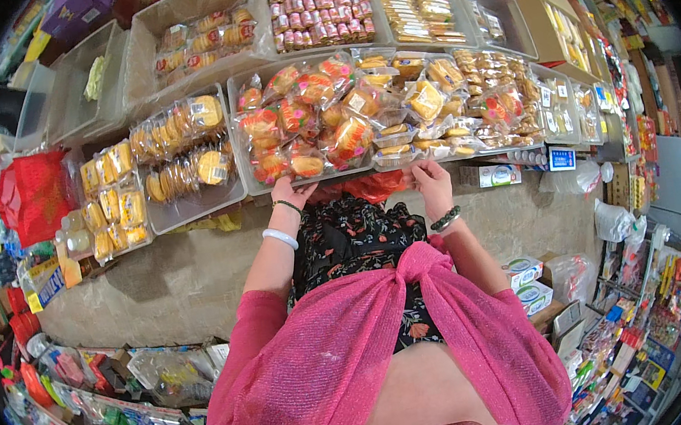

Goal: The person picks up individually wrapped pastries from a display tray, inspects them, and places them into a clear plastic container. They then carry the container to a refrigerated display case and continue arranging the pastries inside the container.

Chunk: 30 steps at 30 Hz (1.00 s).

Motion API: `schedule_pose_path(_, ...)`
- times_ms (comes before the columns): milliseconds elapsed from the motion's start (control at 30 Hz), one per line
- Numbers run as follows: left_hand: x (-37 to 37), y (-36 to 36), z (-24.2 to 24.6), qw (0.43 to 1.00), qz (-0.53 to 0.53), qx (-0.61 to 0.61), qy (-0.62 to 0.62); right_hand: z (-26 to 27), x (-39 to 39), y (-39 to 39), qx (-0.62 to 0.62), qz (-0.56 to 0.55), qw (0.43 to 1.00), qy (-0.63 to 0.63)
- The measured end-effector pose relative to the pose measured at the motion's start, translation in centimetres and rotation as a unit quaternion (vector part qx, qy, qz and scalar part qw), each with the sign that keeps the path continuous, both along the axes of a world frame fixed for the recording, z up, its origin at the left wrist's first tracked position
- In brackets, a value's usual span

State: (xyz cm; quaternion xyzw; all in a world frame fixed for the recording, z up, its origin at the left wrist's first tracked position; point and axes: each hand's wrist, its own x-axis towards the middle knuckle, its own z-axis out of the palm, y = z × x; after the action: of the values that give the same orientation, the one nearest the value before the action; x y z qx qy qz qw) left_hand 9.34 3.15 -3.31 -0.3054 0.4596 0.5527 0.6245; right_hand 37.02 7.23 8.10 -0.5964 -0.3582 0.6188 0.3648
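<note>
At the near rim of a clear plastic bin (pixel 312 182) is my left hand (pixel 291 194), its fingertips at the edge and its thumb pointing right. Whether it grips the rim is unclear. My right hand (pixel 429 180) is farther right along the same front edge, fingers curled; I cannot tell if they pinch anything. Wrapped round buns (pixel 348 139) with red and orange print fill the bin's left side. Packs of yellow cakes (pixel 425 100) lie to their right. Beneath the front edge, between my hands, shows a red plastic bag (pixel 375 188).
Bins of wrapped biscuits (pixel 180 128), small pink-wrapped rolls (pixel 321 13) and stick-shaped packs (pixel 415 9) surround the middle bin. A red bag (pixel 36 197) is at the left end. Bare floor (pixel 197 279) runs behind me, before shelves of packaged goods (pixel 144 424). White-and-blue boxes (pixel 528 282) are stacked to the right.
</note>
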Motion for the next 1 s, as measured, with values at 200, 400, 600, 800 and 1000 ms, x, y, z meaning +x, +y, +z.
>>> schedule_pose_path(200,-0.8,-0.5,0.0,0.998,0.012,0.050,-0.018,0.0,0.9,-0.4,-0.023,-0.012,1.000,0.008)
schedule_pose_path(400,-1.9,-1.3,0.3,1.000,-0.001,0.009,-0.003,0.1,-0.6,1.0,-0.002,0.033,0.999,0.000)
schedule_pose_path(600,-2.3,-2.0,1.2,0.999,-0.001,0.015,-0.034,-0.4,-3.4,3.1,0.135,0.068,0.984,-0.091)
schedule_pose_path(800,-1.3,-2.6,2.0,0.999,-0.045,0.010,-0.002,-0.3,-7.1,7.8,0.173,0.035,0.983,-0.056)
schedule_pose_path(1000,-0.3,-4.4,4.0,0.999,-0.036,0.041,0.005,-0.1,-8.9,10.1,0.120,0.016,0.993,-0.006)
